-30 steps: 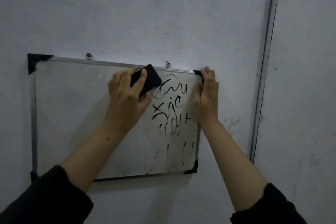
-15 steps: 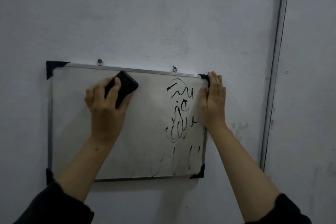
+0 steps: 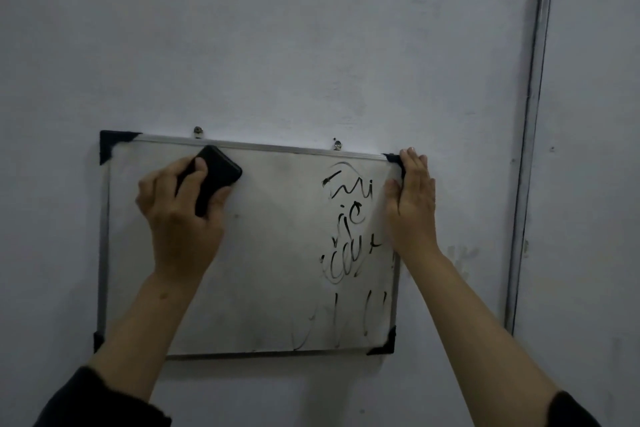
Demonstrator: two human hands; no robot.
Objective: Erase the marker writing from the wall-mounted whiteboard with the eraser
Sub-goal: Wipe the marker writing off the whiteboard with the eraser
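Observation:
A small whiteboard [image 3: 270, 253] with a metal frame and black corner caps hangs on the wall. My left hand [image 3: 176, 218] grips a black eraser [image 3: 216, 177] and holds it flat against the board's upper left part. Black marker writing [image 3: 349, 225] covers the right side of the board, with fainter strokes near the bottom right. My right hand [image 3: 412, 204] lies flat with straight fingers against the board's upper right edge, by the corner cap. The left half of the board shows only grey smears.
Two screws [image 3: 197, 131] above the top frame hold the board on the grey wall [image 3: 311, 45]. A vertical metal strip [image 3: 530, 149] runs down the wall to the right of the board.
My left hand has carried the eraser leftward across the top of the board, away from the writing. The leftmost strokes of the writing are gone. My right hand has stayed on the right edge.

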